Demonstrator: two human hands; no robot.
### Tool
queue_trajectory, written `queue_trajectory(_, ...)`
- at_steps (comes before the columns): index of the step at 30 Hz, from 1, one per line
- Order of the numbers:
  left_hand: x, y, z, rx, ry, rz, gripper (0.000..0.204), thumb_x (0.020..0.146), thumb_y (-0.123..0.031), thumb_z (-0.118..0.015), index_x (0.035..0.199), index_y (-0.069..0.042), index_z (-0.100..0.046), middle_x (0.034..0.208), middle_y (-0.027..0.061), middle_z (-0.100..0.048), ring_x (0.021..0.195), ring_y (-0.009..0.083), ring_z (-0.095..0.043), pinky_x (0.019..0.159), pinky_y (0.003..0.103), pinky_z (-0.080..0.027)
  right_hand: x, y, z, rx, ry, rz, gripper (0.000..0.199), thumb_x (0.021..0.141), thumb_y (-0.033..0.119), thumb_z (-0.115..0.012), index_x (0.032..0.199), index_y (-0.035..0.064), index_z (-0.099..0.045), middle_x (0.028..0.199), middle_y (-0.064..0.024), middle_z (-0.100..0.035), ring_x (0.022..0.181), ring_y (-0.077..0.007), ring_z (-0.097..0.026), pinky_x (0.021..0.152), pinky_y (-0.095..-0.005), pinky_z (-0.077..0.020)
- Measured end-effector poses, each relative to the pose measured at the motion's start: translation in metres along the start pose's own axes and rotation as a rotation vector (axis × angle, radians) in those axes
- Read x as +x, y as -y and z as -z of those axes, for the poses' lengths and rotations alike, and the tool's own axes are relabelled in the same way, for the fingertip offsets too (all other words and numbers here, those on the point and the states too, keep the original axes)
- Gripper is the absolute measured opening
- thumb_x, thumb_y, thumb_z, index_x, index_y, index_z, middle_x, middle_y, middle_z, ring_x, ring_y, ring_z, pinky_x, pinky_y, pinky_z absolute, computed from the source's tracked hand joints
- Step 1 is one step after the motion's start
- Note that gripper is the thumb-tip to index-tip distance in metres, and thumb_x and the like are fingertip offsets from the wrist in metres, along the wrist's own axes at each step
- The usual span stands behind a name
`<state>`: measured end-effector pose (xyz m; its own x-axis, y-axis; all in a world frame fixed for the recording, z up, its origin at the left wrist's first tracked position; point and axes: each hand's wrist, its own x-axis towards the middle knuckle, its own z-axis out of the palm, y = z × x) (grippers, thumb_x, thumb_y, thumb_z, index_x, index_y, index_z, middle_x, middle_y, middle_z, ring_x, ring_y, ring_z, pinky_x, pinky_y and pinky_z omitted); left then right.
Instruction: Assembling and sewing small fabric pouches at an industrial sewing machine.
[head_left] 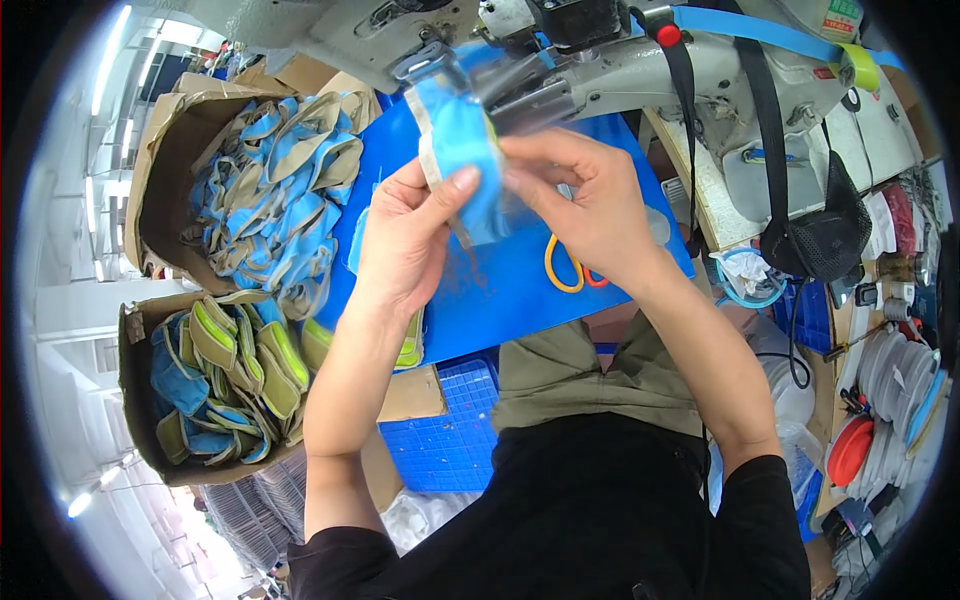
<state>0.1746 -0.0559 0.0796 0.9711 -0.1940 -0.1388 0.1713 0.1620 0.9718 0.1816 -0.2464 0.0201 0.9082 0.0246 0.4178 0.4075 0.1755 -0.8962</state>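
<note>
My left hand (pixel 405 235) and my right hand (pixel 585 200) both grip one blue fabric piece with a beige edge (pixel 460 140), held up just below the head of a grey sewing machine (pixel 640 70). My left thumb presses on the piece's lower part; my right fingers pinch its right side, which is blurred. Under my hands lies a blue work surface (pixel 500 295) with orange-handled scissors (pixel 567 272) on it.
Left of the blue surface stand two cardboard boxes: the far one (pixel 165 150) holds blue-and-beige fabric pieces, the near one (pixel 140 400) olive and blue pieces. A blue plastic crate (pixel 445 430) sits below. Spools, discs and a black mesh bag (pixel 825 235) crowd the right.
</note>
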Motion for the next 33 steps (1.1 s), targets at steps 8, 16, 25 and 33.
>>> queue_trajectory(8, 0.0, 0.006, -0.005, -0.069, 0.024, 0.035, 0.023, 0.099, -0.017, -0.075, 0.117, -0.002, -0.075, 0.109, 0.0062, -0.078, 0.099, 0.0119, -0.07, 0.091, 0.031, -0.054, -0.006, -0.005, -0.005, 0.008, -0.05, -0.033, 0.023, 0.089, 0.0, -0.076, 0.113, 0.0017, -0.076, 0.097, -0.011, -0.076, 0.087, -0.0181, -0.075, 0.078, -0.0303, -0.0593)
queue_trajectory(16, 0.013, -0.002, 0.0, -0.093, 0.068, 0.035, 0.024, 0.1, -0.017, -0.073, 0.119, -0.002, -0.074, 0.11, 0.0058, -0.077, 0.101, 0.0122, -0.069, 0.092, 0.031, -0.053, 0.01, -0.005, -0.014, 0.004, -0.084, -0.05, 0.024, 0.089, -0.001, -0.076, 0.113, 0.0027, -0.077, 0.094, -0.0102, -0.075, 0.087, -0.0176, -0.075, 0.079, -0.0301, -0.0588)
queue_trajectory(25, 0.023, -0.017, 0.003, -0.016, 0.025, 0.086, 0.023, 0.101, -0.018, -0.073, 0.119, -0.003, -0.074, 0.109, 0.0045, -0.076, 0.099, 0.012, -0.07, 0.089, 0.03, -0.055, 0.014, -0.014, -0.02, -0.131, -0.185, 0.103, 0.018, 0.088, -0.001, -0.075, 0.105, 0.0037, -0.075, 0.093, -0.0111, -0.075, 0.084, -0.0238, -0.075, 0.072, -0.0336, -0.0579)
queue_trajectory(33, 0.025, -0.01, 0.0, -0.019, -0.013, 0.036, 0.03, 0.097, -0.011, -0.076, 0.125, -0.004, -0.07, 0.109, 0.0058, -0.077, 0.097, 0.0126, -0.072, 0.09, 0.03, -0.057, 0.011, -0.02, -0.019, -0.134, -0.183, 0.171, 0.014, 0.09, 0.0, -0.074, 0.104, 0.0032, -0.074, 0.094, -0.0122, -0.075, 0.084, -0.0264, -0.075, 0.069, -0.035, -0.0573)
